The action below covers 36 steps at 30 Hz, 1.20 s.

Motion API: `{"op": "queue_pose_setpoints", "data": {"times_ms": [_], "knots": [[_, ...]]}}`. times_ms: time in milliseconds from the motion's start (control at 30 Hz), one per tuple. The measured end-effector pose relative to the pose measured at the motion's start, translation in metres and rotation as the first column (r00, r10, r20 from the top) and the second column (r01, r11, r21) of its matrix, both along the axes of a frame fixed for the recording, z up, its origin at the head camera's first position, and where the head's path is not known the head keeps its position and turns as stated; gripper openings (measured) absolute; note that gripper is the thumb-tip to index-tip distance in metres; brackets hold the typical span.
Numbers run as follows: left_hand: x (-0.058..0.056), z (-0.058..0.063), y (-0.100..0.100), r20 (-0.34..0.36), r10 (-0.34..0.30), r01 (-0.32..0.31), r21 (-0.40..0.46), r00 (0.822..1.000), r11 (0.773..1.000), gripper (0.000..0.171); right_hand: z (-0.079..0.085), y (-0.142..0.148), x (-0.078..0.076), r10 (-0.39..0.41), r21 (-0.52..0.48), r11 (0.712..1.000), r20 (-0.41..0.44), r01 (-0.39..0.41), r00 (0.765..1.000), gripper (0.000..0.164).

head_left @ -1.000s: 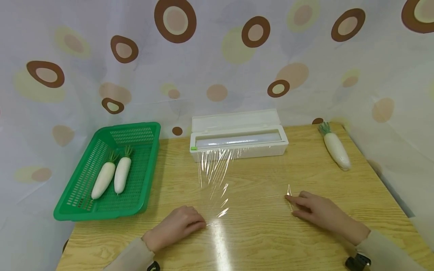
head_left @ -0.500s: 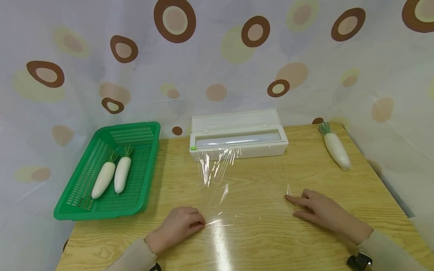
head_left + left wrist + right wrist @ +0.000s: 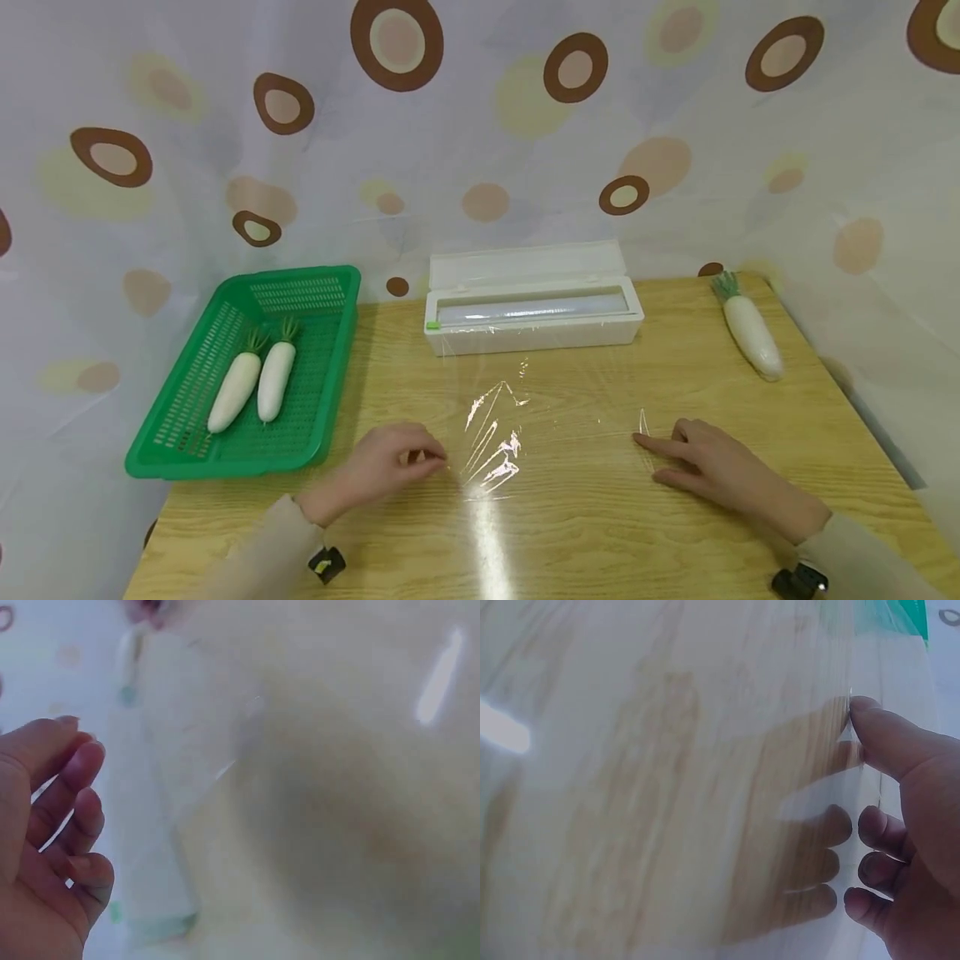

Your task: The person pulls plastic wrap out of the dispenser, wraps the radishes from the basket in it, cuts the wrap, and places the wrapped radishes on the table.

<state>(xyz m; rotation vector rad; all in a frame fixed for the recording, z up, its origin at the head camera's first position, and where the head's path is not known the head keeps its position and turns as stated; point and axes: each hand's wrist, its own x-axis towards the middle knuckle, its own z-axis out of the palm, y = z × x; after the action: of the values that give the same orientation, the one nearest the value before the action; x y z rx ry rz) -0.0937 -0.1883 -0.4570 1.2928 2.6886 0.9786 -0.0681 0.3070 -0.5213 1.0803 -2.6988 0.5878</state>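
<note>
Shifted up and slightly left since half a second ago: the left hand (image 3: 382, 467), away from the near left corner of the film (image 3: 517, 401). Changed too: the glints across that film, now gathered nearer the hand. On the left, fingers loosely curved, thumb tip close to or touching the index tip, film edge apart from them in the left wrist view. Little changed: the right hand (image 3: 705, 467), index nearly straight with its tip at the film's right edge, thumb lower and apart. Cannot tell whether gripping the film or only pressing it. Running from the roll (image 3: 534, 309) in the box (image 3: 536, 337) toward the hands, over the table (image 3: 592, 546): the film. At left, two radishes (image 3: 234, 392) in the basket (image 3: 347, 333); at far right, a third radish (image 3: 752, 336).
</note>
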Motion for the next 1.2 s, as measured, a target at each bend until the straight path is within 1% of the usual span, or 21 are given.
{"op": "queue_pose_setpoints", "data": {"times_ms": [33, 67, 100, 133, 167, 200, 267, 333, 367, 433, 467, 533, 567, 700, 733, 800, 867, 933, 1067, 1200], "knots": [[-0.007, 0.011, -0.004, 0.04, 0.031, -0.032, 0.022, 0.999, 0.999, 0.005, 0.0, 0.0, 0.0, 0.0, -0.001, 1.0, 0.0, 0.0, 1.0, 0.054], [-0.014, 0.024, -0.009, 0.064, 0.07, -0.072, 0.039, 0.996, 0.997, 0.007, -0.001, 0.0, 0.0, 0.001, -0.003, 1.0, -0.001, -0.001, 1.0, 0.054], [-0.022, 0.035, -0.014, 0.07, 0.116, -0.12, 0.049, 0.991, 0.992, 0.007, -0.001, 0.001, 0.0, 0.002, -0.006, 1.0, -0.002, -0.002, 1.0, 0.054], [-0.031, 0.045, -0.021, 0.072, 0.174, -0.178, 0.053, 0.982, 0.983, 0.008, -0.001, 0.001, 0.0, 0.003, -0.007, 1.0, -0.003, -0.003, 1.0, 0.054], [-0.04, 0.055, -0.029, 0.074, 0.239, -0.243, 0.052, 0.968, 0.969, 0.009, -0.002, 0.001, 0.0, 0.004, -0.009, 1.0, -0.006, -0.004, 1.0, 0.053], [-0.05, 0.065, -0.037, 0.07, 0.308, -0.311, 0.04, 0.949, 0.95, 0.01, -0.002, 0.001, 0.0, 0.003, -0.01, 1.0, -0.008, -0.004, 1.0, 0.054], [-0.071, 0.077, -0.056, 0.063, 0.433, -0.435, 0.023, 0.899, 0.9, 0.016, -0.002, 0.001, 0.0, 0.003, -0.014, 1.0, -0.011, -0.003, 1.0, 0.054], [-0.089, 0.084, -0.077, 0.087, 0.536, -0.538, -0.003, 0.84, 0.843, 0.024, -0.003, 0.001, 0.0, 0.002, -0.017, 1.0, -0.014, -0.002, 1.0, 0.054], [-0.097, 0.086, -0.087, 0.1, 0.571, -0.572, -0.023, 0.815, 0.82, 0.028, -0.003, 0.002, 0.0, 0.002, -0.017, 1.0, -0.016, -0.003, 1.0, 0.054], [-0.11, 0.086, -0.107, 0.118, 0.625, -0.623, -0.061, 0.771, 0.78, 0.035, -0.003, 0.002, 0.0, 0.004, -0.018, 1.0, -0.022, -0.005, 1.0, 0.054], [-0.115, 0.084, -0.116, 0.118, 0.645, -0.64, -0.079, 0.755, 0.764, 0.037, -0.003, 0.001, 0.0, 0.006, -0.016, 1.0, -0.023, -0.007, 1.0, 0.054], [-0.122, 0.078, -0.131, 0.125, 0.673, -0.664, -0.113, 0.729, 0.74, 0.04, -0.002, 0.001, 0.0, 0.008, -0.015, 1.0, -0.027, -0.008, 1.0, 0.054], [-0.125, 0.075, -0.137, 0.125, 0.683, -0.671, -0.128, 0.72, 0.731, 0.04, -0.002, 0.001, 0.0, 0.01, -0.015, 1.0, -0.028, -0.01, 1.0, 0.054], [-0.131, 0.059, -0.154, 0.145, 0.73, -0.701, -0.206, 0.668, 0.683, 0.047, -0.002, 0.001, 0.0, 0.009, -0.016, 1.0, -0.024, -0.01, 1.0, 0.055], [-0.132, 0.056, -0.157, 0.145, 0.743, -0.707, -0.235, 0.653, 0.667, 0.049, -0.002, 0.002, 0.0, 0.008, -0.019, 1.0, -0.022, -0.009, 1.0, 0.055], [-0.132, 0.05, -0.161, 0.13, 0.766, -0.712, -0.297, 0.63, 0.636, 0.053, -0.002, 0.001, 0.001, 0.007, -0.021, 1.0, -0.023, -0.008, 1.0, 0.056], [-0.13, 0.047, -0.164, 0.116, 0.781, -0.709, -0.355, 0.613, 0.609, 0.055, -0.003, 0.001, 0.001, 0.009, -0.026, 1.0, -0.026, -0.01, 1.0, 0.056], [-0.127, 0.044, -0.167, 0.112, 0.791, -0.707, -0.386, 0.601, 0.592, 0.056, -0.003, 0.001, 0.001, 0.003, -0.022, 1.0, -0.022, -0.003, 1.0, 0.056], [-0.126, 0.039, -0.169, 0.137, 0.8, -0.706, -0.402, 0.584, 0.584, 0.054, -0.003, 0.001, 0.001, -0.009, -0.012, 1.0, -0.011, 0.009, 1.0, 0.055], [-0.129, 0.037, -0.172, 0.137, 0.801, -0.699, -0.419, 0.582, 0.58, 0.055, -0.003, 0.002, 0.001, -0.014, -0.009, 1.0, 0.0, 0.014, 1.0, 0.055]]}}
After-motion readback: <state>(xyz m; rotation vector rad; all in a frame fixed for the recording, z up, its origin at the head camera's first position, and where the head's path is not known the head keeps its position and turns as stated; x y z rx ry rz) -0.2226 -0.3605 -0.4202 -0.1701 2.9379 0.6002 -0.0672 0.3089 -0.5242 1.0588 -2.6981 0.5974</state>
